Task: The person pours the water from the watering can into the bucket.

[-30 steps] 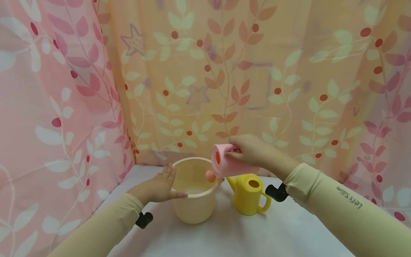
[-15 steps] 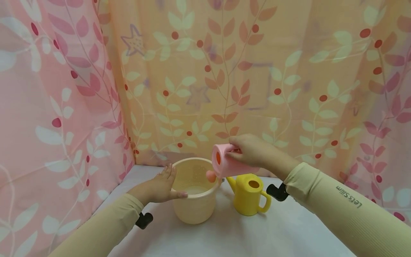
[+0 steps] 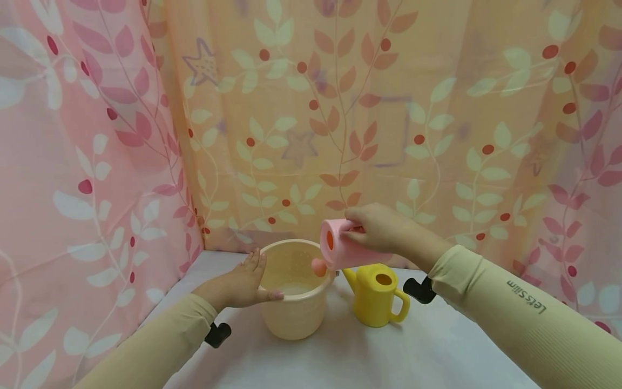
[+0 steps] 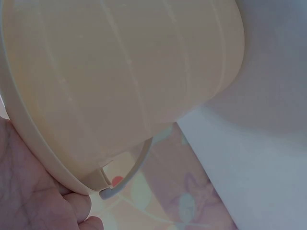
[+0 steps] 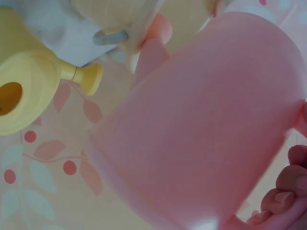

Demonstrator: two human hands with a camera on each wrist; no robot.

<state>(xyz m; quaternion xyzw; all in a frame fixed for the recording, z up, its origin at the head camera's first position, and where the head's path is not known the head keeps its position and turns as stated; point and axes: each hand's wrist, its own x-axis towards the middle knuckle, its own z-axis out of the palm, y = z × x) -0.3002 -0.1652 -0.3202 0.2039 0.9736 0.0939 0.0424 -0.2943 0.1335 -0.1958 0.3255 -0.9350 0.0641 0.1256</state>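
A pink watering can (image 3: 357, 249) is tipped on its side over the right rim of a cream bucket (image 3: 293, 319). My right hand (image 3: 376, 229) grips its handle, and curled fingers (image 5: 283, 191) show around the handle in the right wrist view. The can's rounded spout end (image 3: 318, 267) points into the bucket; whether water runs from it cannot be seen. On the bucket's left side my left hand (image 3: 240, 282) rests against the rim, fingers spread and thumb lying along the front edge. The left wrist view shows the palm (image 4: 29, 177) against that rim.
A yellow watering can (image 3: 376, 297) stands upright to the right of the bucket, its spout toward it. Both stand on a white-covered table (image 3: 359, 356). Leaf-patterned curtains (image 3: 301, 119) hang behind and at the sides. The bucket's grey handle (image 4: 129, 177) hangs outside its wall.
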